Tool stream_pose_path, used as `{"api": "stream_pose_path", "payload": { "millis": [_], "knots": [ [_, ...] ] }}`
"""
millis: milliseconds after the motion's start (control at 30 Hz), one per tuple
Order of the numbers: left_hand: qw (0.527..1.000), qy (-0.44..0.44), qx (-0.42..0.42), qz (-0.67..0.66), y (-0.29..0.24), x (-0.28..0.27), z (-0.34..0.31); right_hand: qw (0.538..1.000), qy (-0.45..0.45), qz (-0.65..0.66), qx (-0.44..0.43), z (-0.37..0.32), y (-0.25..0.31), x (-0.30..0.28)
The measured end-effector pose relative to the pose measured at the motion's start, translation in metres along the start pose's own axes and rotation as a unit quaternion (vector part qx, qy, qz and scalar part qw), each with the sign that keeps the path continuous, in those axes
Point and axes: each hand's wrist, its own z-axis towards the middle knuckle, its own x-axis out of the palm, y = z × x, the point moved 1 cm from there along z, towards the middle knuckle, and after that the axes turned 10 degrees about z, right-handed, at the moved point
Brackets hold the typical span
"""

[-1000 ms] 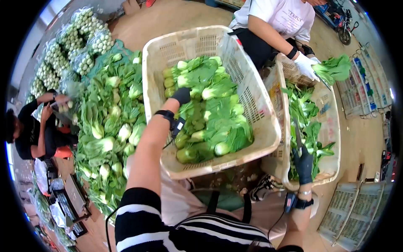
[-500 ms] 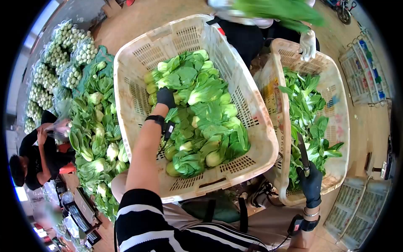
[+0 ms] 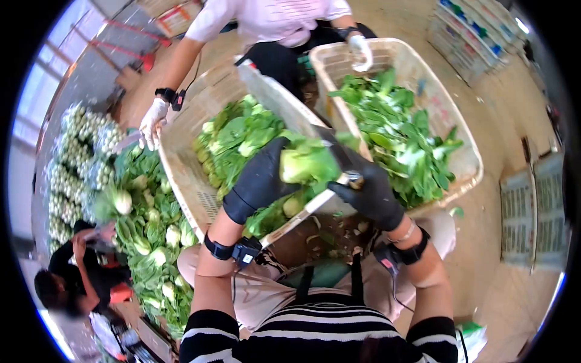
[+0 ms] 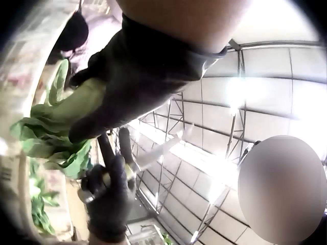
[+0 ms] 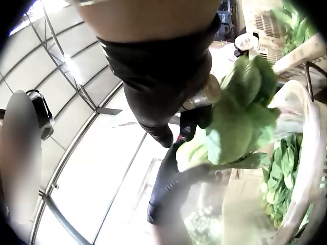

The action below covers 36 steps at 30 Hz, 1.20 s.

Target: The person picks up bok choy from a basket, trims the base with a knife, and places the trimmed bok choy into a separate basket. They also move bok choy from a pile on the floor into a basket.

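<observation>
My black-gloved left hand [image 3: 257,178] grips a head of leafy greens [image 3: 310,162] by its pale base, above the near rim of the left crate [image 3: 181,181]. In the left wrist view its fingers curl round the stalk [image 4: 82,99]. Close on the right, my gloved right hand [image 3: 370,189] holds a knife by its handle [image 3: 351,179]; in the left wrist view the blade [image 4: 158,153] points away from that hand [image 4: 110,196]. The right wrist view shows the greens [image 5: 237,122] beside my right hand [image 5: 163,97].
A second crate [image 3: 472,175] with loose leaves [image 3: 405,133] stands at the right. Piled greens [image 3: 160,242] and bagged vegetables [image 3: 78,163] lie at the left. Across the crates a person in white gloves [image 3: 154,124] sits; another person [image 3: 72,266] is at the lower left.
My left hand has come up out of the left crate with a head of greens. My right hand has moved left with the knife to meet it. The view has turned.
</observation>
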Motion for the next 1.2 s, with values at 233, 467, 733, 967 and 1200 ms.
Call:
{"api": "stream_pose_path", "payload": {
  "millis": [233,467,733,967,1200],
  "knots": [
    [0.966,-0.088,0.015,-0.241,-0.068,0.048,0.013,0.903,0.026,0.364,0.225,-0.028,-0.022,-0.035],
    [0.822,0.090,0.009,-0.563,-0.085,0.095,0.020,0.897,0.012,0.370,0.243,-0.051,-0.033,-0.050],
    [0.983,-0.116,-0.045,-0.132,-0.099,0.113,0.043,0.950,-0.152,-0.274,-0.003,-0.078,-0.044,-0.071],
    [0.986,-0.153,0.042,-0.057,-0.110,0.153,0.061,0.935,-0.112,-0.336,0.003,-0.085,-0.050,-0.077],
    [0.982,-0.159,0.058,-0.085,-0.127,0.143,0.068,0.919,-0.093,-0.383,0.026,-0.088,-0.064,-0.084]
  ]
}}
